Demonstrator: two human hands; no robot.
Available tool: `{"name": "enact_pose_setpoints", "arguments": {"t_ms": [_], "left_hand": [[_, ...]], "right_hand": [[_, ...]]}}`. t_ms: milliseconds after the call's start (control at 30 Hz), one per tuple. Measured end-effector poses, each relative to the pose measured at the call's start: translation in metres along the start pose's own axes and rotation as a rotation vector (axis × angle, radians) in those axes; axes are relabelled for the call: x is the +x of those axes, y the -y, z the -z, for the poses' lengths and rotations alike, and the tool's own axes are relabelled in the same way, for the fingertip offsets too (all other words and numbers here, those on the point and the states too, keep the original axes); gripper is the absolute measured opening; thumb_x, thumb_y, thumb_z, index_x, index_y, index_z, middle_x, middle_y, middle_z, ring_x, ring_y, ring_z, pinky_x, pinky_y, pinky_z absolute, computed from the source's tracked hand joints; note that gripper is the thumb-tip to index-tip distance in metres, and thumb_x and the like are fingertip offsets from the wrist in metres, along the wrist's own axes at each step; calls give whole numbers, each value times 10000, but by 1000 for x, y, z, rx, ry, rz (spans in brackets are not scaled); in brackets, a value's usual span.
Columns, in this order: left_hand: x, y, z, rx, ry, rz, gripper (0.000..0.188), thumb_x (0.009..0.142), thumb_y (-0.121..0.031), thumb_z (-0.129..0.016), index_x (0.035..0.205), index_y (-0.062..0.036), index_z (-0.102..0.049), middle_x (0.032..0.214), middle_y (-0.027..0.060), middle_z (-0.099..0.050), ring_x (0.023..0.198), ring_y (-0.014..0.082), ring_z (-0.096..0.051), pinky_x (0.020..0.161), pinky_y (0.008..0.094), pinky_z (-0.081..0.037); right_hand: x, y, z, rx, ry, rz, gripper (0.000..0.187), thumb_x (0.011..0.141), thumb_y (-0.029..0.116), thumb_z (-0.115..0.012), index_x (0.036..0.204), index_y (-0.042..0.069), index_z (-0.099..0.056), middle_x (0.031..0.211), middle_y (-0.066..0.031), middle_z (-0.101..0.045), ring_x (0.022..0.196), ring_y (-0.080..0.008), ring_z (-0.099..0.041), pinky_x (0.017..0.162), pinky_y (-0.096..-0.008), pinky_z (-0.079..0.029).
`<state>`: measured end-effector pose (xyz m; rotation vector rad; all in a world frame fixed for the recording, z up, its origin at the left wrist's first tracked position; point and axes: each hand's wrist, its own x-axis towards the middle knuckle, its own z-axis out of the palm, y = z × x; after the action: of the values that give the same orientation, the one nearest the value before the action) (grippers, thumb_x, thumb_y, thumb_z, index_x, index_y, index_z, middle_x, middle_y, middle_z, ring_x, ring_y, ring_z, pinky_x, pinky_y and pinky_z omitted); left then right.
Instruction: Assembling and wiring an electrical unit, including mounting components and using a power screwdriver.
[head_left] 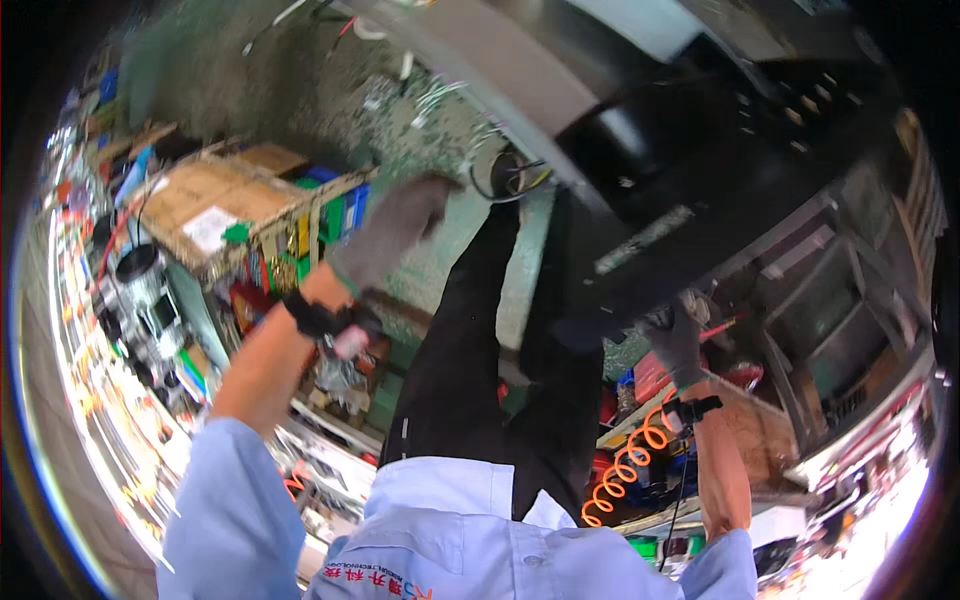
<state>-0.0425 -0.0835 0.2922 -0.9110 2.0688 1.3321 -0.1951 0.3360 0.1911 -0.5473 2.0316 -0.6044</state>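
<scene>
My left hand point(405, 228), in a grey glove, is held out to the left of my legs; motion smears its fingers and no object shows in it. To the right, my gloved right hand point(676, 345) is at the near edge of a large black metal cabinet point(720, 190). Its fingers look curled at that edge, partly hidden, and what they grip I cannot make out. A grey panel point(500, 70) runs along the cabinet's far left side. Black and yellow wires point(520, 183) hang by its lower corner, beyond my left hand.
A cart topped with brown cardboard point(205, 200) stands at the left, with blue and green bins below. An orange coiled hose point(630, 465) hangs near my right forearm. Loose pale wires point(435, 98) lie on the green floor. A grey metal frame point(815, 310) stands at the right.
</scene>
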Motion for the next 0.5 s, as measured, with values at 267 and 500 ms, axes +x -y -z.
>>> {"name": "enact_pose_setpoints", "arguments": {"t_ms": [267,500], "left_hand": [[-58,-63,-158,-1225,345,415,308,998,-264,-491,1191,-27,-534,822,18,-577,637,48,-497,482,162,-356],[-25,-103,-166,-1365,231,210,311,966,-303,-571,1097,-22,-599,801,-16,-572,599,30,-453,491,155,-331]], "right_hand": [[-96,88,50,130,-1,-156,450,721,237,-735,1063,-8,-576,853,-202,-655,806,-345,-668,696,-393,-508],[-120,109,70,217,-46,-83,445,700,214,-736,1049,-9,-572,821,-216,-649,786,-385,-651,680,-416,-505]]}}
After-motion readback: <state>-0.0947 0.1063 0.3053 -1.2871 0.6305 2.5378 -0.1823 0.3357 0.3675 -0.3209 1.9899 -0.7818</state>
